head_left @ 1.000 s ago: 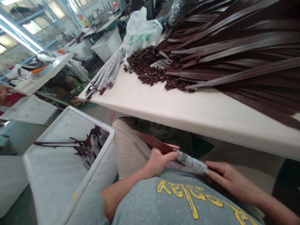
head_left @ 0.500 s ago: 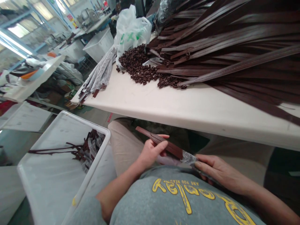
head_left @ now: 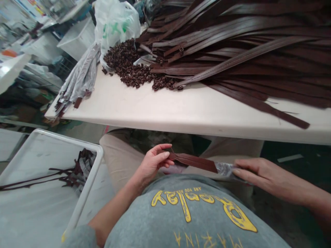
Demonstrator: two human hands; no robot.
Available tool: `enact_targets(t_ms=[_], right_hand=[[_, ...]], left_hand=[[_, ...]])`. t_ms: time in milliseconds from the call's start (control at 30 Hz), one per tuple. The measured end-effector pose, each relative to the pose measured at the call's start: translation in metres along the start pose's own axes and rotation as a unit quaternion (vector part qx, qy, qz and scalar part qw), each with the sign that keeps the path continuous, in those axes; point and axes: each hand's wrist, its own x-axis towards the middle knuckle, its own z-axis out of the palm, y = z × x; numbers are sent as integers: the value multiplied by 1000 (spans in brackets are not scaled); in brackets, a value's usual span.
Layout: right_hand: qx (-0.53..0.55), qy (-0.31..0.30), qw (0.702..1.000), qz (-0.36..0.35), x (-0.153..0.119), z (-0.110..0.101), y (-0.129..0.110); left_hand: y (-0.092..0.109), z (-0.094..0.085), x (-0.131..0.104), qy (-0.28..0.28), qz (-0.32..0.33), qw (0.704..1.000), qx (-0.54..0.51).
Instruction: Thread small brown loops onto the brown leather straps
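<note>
A brown leather strap [head_left: 196, 162] with a lengthwise seam stretches between my hands, above my lap. My left hand [head_left: 155, 159] pinches its left end between thumb and fingers. My right hand [head_left: 261, 175] is closed round the other part, where clear plastic wrap [head_left: 224, 168] covers the strap. The strap's far right end is hidden by that hand. On the table in front lies a big heap of similar brown straps [head_left: 245, 51]. Beside them is a pile of small brown loops [head_left: 129, 65].
The white table [head_left: 144, 106] runs across in front of me. On its left part lie plastic-wrapped straps [head_left: 80, 75] and a white plastic bag [head_left: 116, 27]. At my left stands a white bin [head_left: 31, 213] holding wrapped straps [head_left: 84, 165].
My left hand has slid to the strap's left end, and my hands are farther apart. The strap is more level. The view has shifted to the right.
</note>
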Motion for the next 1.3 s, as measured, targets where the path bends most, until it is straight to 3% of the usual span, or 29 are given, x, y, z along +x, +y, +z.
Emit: enact_targets(t_ms=[100, 233, 333, 500, 633, 767, 867, 1167, 1233, 1300], right_hand=[[-59, -19, 997, -41, 12, 9, -12], [-23, -31, 996, -74, 35, 42, -36], [27, -59, 995, -80, 43, 55, -46], [51, -102, 991, -74, 44, 51, -44], [-29, 10, 992, -122, 48, 64, -46], [-69, 135, 965, -214, 54, 90, -50], [-94, 191, 946, -244, 57, 102, -48], [-123, 199, 927, -294, 56, 98, -42], [-129, 195, 925, -299, 55, 98, -40], [-139, 191, 924, -302, 54, 100, -37]], left_hand=[[-11, 18, 4, -23, -8, 1000, 1], [-19, 31, 8, -58, 19, 998, 29], [-15, 25, 7, -70, 35, 995, 62], [-4, 6, 4, -69, 48, 976, 198], [-10, 6, 9, -50, 36, 973, 220], [-22, 16, 13, -60, 29, 984, 163], [-26, 19, 14, -61, 26, 989, 129], [-14, 9, 15, -139, -13, 980, 138], [-15, 7, 14, -127, 9, 977, 170], [-18, 4, 15, -105, 88, 959, 249]])
